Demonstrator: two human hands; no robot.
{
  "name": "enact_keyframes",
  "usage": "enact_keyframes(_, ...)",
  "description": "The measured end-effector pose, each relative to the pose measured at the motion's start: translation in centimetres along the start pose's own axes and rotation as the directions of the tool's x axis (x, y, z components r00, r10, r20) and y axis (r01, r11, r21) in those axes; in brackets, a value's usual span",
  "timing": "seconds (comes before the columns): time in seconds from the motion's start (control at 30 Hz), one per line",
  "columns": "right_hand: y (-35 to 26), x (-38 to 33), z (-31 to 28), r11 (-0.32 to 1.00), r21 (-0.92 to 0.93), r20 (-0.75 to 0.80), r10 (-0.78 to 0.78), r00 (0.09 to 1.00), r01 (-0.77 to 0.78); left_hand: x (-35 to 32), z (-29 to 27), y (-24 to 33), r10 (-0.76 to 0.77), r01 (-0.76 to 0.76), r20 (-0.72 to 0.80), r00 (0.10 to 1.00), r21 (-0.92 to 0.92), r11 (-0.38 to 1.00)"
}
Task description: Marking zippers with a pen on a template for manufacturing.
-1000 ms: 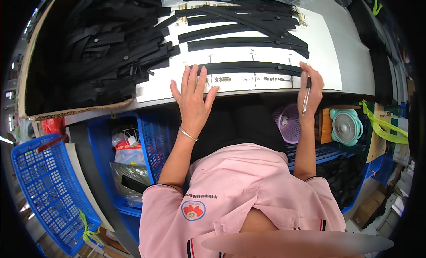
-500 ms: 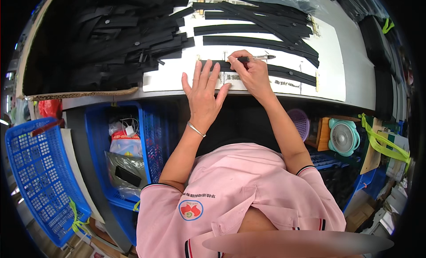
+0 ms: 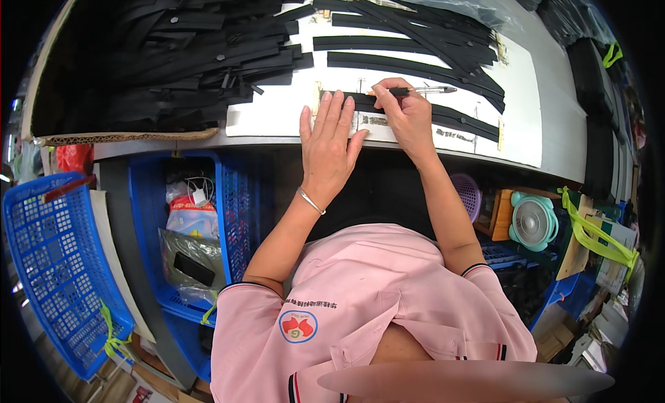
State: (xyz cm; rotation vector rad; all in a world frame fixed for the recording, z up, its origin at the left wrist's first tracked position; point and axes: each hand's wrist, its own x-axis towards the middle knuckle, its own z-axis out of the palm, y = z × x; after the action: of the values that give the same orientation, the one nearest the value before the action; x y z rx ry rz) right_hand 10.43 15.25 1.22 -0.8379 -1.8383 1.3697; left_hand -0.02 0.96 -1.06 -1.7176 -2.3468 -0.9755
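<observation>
The right hand (image 3: pixel 409 115) pinches a slim pen (image 3: pixel 419 91) (tip toward 3 o'clock) over a flat black strip (image 3: pixel 454 115); the left hand (image 3: pixel 329 143) lies spread flat.

Grey workbench (image 3: pixel 554 126) under bright light — blue crates (image 3: pixel 62 264) stacked beneath and alongside.

The left hand (image 3: pixel 330 150) lies flat on a black strip (image 3: pixel 443 115). The right hand (image 3: pixel 409 115) grips a pen (image 3: pixel 415 91) above it.
</observation>
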Motion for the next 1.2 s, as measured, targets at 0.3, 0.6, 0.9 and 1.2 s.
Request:
enact_keyframes(0.3, -1.0, 0.0, 1.0, 0.994, -0.057, 0.016, -0.095, 0.995, 0.096, 0.1, -0.6, 0.4, -0.055, 0.055, -0.005, 0.998, 0.014, 0.998)
enact_keyframes(0.6, -0.1, 0.2, 1.2, 0.989, -0.106, -0.004, -0.105, 0.994, 0.104, 0.0, -0.4, 0.4, -0.078, 0.078, 0.003, 0.997, -0.015, 0.997)
enact_keyframes(0.9, 0.4, 0.2, 0.9, 0.957, -0.244, 0.090, -0.137, 0.986, 0.155, 0.0, -0.2, 0.5, -0.072, 0.072, -0.014, 0.997, -0.031, 0.997)
enact_keyframes(1.2, 0.0, 0.0, 0.3, 0.981, -0.158, 0.137, -0.089, 0.987, 0.110, 0.1, -0.3, 0.5, -0.075, 0.074, -0.012, 0.997, -0.015, 0.997)
